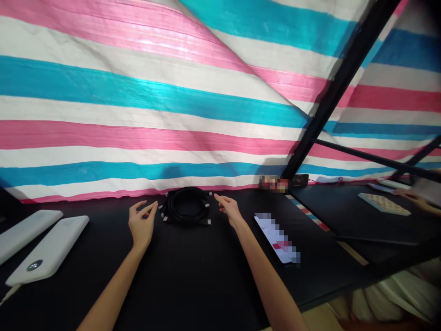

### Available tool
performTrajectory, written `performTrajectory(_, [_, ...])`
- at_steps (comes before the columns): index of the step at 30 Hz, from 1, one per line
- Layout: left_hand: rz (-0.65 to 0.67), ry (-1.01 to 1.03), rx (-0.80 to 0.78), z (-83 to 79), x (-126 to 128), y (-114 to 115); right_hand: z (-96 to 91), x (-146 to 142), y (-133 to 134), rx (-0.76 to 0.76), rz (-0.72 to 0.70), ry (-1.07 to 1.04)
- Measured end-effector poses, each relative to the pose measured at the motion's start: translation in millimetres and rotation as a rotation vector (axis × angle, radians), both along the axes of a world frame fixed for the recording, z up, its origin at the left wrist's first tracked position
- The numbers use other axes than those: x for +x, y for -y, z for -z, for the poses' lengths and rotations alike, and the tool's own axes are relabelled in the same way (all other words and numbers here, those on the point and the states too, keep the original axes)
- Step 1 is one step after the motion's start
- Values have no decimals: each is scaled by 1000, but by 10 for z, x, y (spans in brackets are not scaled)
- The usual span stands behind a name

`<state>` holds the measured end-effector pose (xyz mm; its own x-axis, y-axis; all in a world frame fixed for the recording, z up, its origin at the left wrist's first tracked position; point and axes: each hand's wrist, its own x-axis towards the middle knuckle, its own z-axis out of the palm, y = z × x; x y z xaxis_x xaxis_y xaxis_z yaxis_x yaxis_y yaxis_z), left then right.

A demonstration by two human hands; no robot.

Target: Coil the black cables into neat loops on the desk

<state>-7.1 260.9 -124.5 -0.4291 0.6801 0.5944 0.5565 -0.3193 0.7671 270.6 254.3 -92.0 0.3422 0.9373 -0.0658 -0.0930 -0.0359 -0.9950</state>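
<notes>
A coil of black cables (187,205) with several white plug ends lies on the black table (193,276) close to the striped tarpaulin. My left hand (142,222) hovers just left of the coil, fingers apart and slightly curled, holding nothing. My right hand (229,209) reaches in from the right, fingers spread, its fingertips near the coil's right edge. Neither hand touches the cables as far as I can see.
Two white power banks (48,250) lie at the left edge. A phone (277,236) rests face up to the right of my right arm. A black pole (330,87) slants up. On a second table at right, another person's hand (418,200) is beside a flat board (384,203).
</notes>
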Motion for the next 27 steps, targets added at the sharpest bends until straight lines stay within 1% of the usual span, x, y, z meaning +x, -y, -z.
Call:
performTrajectory(2, [-39,-9,22,-10,-12,1,2,0,1,-12,-24,21])
performTrajectory(3, [-36,-14,17,-15,-14,3,3,-3,2,-12,-44,34])
performTrajectory(6, [49,-32,-58,-20,-17,3,-2,-23,12,-5,-118,59])
performTrajectory(8, [73,-25,-113,-7,-28,-7,-8,-44,25,-17,-179,57])
performTrajectory(11, [31,31,-176,31,-62,-27,-10,-72,42,-43,-259,64])
performTrajectory(14, [4,70,-212,59,-91,-31,2,-79,44,-29,-309,78])
performTrajectory(16, [13,83,-201,64,-101,-19,21,-65,33,-25,-312,70])
performTrajectory(20, [53,79,-217,59,-115,15,75,-4,-5,-46,-241,29])
performTrajectory(23, [31,88,-269,50,-131,34,107,32,-24,-49,-206,14])
performTrajectory(27, [8,122,-293,38,-140,52,117,36,-14,-45,-230,2])
